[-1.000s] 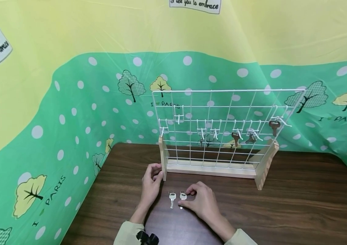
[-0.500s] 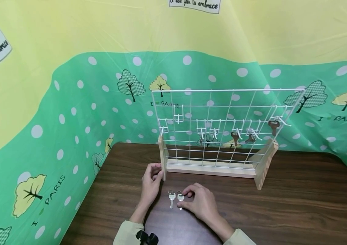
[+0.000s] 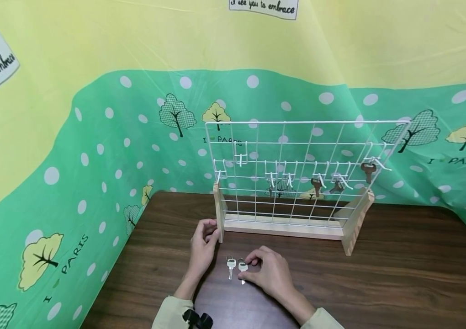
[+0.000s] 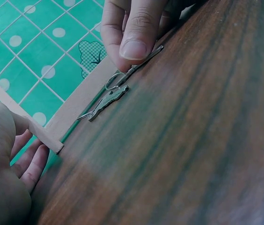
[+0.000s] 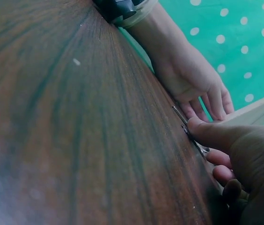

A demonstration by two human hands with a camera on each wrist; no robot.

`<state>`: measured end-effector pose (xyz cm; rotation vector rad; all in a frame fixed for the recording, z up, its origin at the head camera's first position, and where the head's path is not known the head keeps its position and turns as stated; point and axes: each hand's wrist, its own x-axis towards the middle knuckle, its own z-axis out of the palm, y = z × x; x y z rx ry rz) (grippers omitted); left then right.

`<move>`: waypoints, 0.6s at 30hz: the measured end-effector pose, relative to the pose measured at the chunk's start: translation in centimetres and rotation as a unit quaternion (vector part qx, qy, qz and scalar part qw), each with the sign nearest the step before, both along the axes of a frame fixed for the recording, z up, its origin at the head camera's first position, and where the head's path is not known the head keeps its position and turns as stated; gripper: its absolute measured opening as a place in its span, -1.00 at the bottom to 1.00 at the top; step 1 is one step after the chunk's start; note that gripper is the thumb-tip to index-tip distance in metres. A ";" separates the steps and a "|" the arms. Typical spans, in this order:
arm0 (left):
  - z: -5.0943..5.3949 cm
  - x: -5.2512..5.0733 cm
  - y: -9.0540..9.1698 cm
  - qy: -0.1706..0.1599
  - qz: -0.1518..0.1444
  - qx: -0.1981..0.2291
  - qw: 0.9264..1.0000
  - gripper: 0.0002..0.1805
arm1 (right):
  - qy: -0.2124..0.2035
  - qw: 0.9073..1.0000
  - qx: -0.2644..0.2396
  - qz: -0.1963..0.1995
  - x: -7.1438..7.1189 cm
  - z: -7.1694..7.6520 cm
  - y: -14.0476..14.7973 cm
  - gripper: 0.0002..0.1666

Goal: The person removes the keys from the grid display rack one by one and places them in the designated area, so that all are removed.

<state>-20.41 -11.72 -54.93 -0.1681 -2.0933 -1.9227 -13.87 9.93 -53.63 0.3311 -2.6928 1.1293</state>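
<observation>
Two silver keys with small rings lie side by side on the dark wooden table in the head view: a left key (image 3: 230, 268) and a right key (image 3: 243, 266). My right hand (image 3: 272, 274) pinches the right key at its edge between thumb and fingertips, low on the tabletop. In the left wrist view the left key (image 4: 107, 104) lies flat just beside those fingertips. My left hand (image 3: 202, 246) grips the left wooden leg (image 3: 218, 210) of a white wire rack (image 3: 307, 122), thumb in front and fingers behind.
Several white hooks (image 3: 240, 158) hang on the rack's grid. A brown key (image 3: 368, 171) hangs at the far right, another brown key (image 3: 316, 186) nearer the middle, with more keys between and left of them. A patterned green and yellow cloth (image 3: 105, 137) surrounds the table (image 3: 414, 274).
My right hand has slid the right key slightly left, closer to the left key, then a little toward me. The left hand stays on the rack's leg.
</observation>
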 end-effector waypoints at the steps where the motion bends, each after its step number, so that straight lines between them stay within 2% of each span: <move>1: 0.0 0.0 0.0 -0.001 0.000 0.000 1.000 -0.77 | 0.000 1.000 -0.001 -0.001 0.0 0.0 0.0 -0.53; 18: 0.0 0.0 0.0 0.001 0.002 -0.006 1.000 -0.77 | 0.005 1.000 -0.011 -0.014 -0.1 -0.1 -0.1 -0.57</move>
